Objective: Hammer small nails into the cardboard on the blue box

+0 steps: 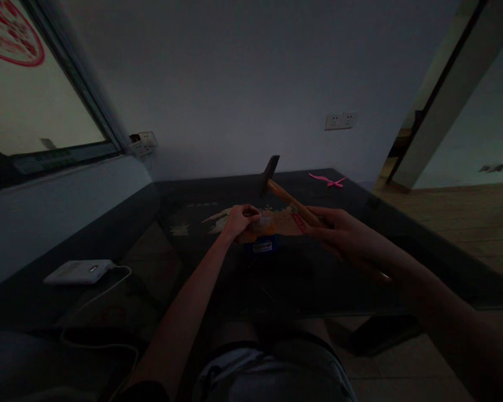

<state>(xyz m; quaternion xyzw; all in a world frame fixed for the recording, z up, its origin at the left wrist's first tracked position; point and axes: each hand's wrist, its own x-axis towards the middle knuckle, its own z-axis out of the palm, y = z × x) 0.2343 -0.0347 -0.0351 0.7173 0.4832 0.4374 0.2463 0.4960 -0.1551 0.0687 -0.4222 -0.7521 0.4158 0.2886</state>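
Note:
My right hand (339,231) is closed around the wooden handle of a hammer (291,201). The hammer's dark head is raised above the table, up and to the left of that hand. My left hand (240,220) has its fingers pinched together at the left part of a flat tan piece (283,222) with a speckled surface and a red patch at its right end. What the fingertips pinch is too dark and small to make out. Under the tan piece sits a blue box (263,245) with a white label.
The dark table (218,279) reaches back to the wall. A white power bank (79,272) with a cable lies at the left. A pink ribbon (329,180) lies near the back right corner. Wall sockets (341,120) are above the table.

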